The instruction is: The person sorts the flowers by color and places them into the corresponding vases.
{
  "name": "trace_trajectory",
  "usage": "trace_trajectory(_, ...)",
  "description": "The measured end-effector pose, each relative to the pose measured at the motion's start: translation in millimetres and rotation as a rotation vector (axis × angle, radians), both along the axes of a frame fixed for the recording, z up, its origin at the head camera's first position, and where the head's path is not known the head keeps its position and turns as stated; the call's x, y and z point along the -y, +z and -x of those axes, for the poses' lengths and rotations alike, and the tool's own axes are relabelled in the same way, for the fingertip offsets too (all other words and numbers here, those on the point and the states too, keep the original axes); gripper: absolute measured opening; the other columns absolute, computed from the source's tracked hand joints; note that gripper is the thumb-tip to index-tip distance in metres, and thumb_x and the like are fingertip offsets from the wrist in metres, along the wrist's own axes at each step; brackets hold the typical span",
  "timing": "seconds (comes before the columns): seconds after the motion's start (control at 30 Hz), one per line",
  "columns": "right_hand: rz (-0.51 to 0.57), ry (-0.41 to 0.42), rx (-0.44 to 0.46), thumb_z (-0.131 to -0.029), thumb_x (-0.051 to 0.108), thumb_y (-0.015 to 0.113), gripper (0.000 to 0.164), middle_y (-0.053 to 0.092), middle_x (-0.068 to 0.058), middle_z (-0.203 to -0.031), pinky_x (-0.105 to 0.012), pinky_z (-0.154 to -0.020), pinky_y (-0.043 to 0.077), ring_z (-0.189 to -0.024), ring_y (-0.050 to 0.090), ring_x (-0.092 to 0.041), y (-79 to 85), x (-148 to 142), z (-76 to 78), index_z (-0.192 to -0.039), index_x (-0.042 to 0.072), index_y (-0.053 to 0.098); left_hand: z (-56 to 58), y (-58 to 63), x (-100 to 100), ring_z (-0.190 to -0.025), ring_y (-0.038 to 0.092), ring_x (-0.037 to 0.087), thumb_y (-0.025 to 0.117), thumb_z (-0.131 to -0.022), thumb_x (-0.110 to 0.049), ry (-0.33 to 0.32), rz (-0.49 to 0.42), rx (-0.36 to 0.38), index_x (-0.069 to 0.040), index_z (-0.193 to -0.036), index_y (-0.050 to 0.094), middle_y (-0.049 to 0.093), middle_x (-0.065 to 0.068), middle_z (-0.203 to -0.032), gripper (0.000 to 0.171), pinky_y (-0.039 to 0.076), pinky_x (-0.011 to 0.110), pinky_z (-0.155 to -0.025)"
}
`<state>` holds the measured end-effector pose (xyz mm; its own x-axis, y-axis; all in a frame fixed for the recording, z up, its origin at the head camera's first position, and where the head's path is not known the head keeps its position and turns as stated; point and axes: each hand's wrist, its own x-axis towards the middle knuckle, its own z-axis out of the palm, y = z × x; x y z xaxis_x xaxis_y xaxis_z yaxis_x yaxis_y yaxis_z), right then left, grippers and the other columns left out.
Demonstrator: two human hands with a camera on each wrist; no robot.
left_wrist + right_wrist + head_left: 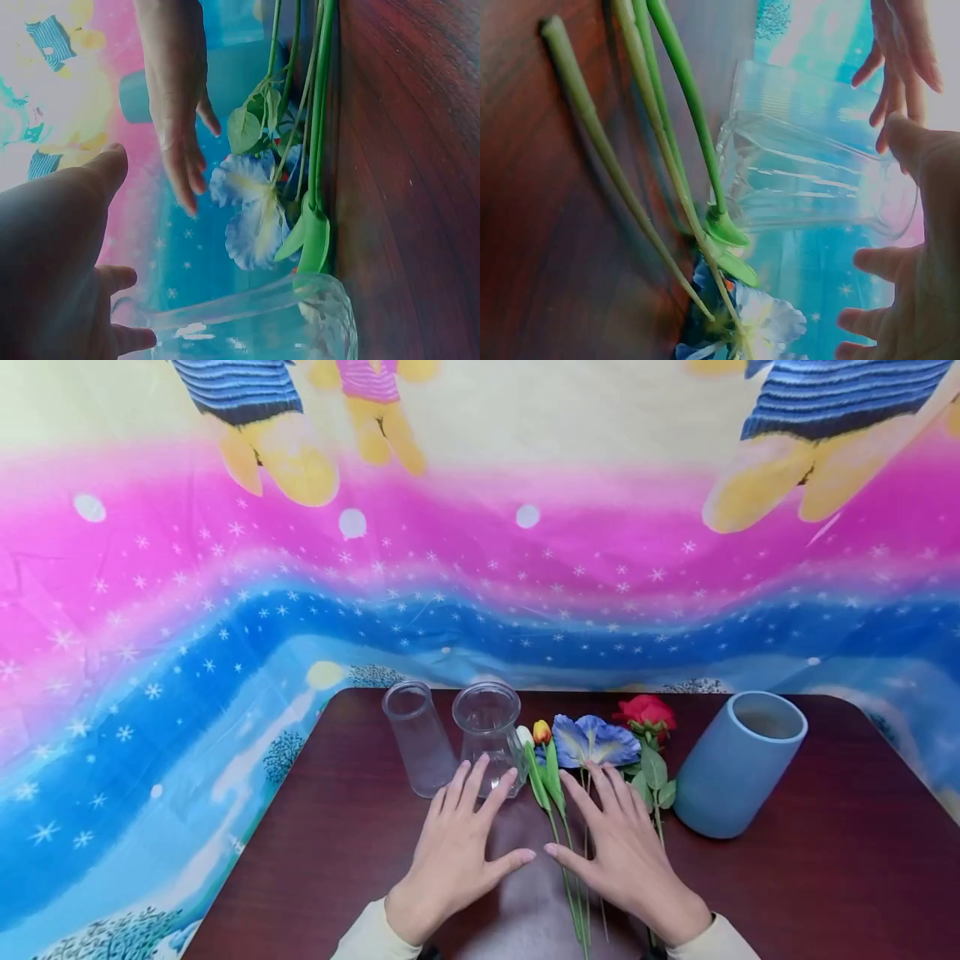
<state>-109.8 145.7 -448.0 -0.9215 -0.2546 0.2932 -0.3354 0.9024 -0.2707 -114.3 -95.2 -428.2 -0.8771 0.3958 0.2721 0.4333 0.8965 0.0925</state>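
Observation:
Both hands hover over the table with fingers spread and hold nothing. My left hand (459, 852) has its fingertips overlapping the lower part of a clear flared glass vase (486, 727) in the head view. A straight ribbed glass vase (420, 747) stands just left of it. My right hand (633, 856) is above the stems of artificial flowers lying on the table. These are a white tulip (524, 737), an orange-yellow tulip (542, 732), blue-violet flowers (596, 742) and a red rose (647, 715). The thumbs point toward each other, slightly apart.
A tall blue-grey vase (727, 777) stands upright right of the flowers. The dark reddish-brown table (847, 860) has rounded far corners. Behind it hangs a colourful printed cloth (480, 560) with snowflakes and cartoon figures.

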Motion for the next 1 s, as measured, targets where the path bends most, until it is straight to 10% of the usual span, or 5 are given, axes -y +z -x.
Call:
trace_trajectory(0.57,-0.012,0.012,0.030,-0.088,0.052,0.073,0.066,0.061,-0.016,-0.132,-0.055,-0.099,0.048,-0.122,0.057,-0.036,3.3,11,15.4,-0.137,0.010,0.060,10.6,17.9,45,-0.124,0.060,0.032,0.078,-0.082,-0.050,0.094,-0.253,-0.253,-0.017,-0.140,0.056,0.059,0.011,-0.139,0.070,0.053,0.050,-0.091)
trace_trajectory(1.0,-0.042,0.014,0.050,-0.089,0.051,0.073,0.061,0.066,-0.014,-0.123,-0.050,-0.088,0.053,-0.107,0.063,-0.031,0.1,14,18.7,-0.133,0.009,0.063,21.0,35.0,68,-0.105,0.066,0.032,0.076,-0.087,-0.038,0.171,-0.359,-0.303,-0.012,-0.127,0.066,0.066,0.010,-0.126,0.049,0.055,0.049,-0.086)
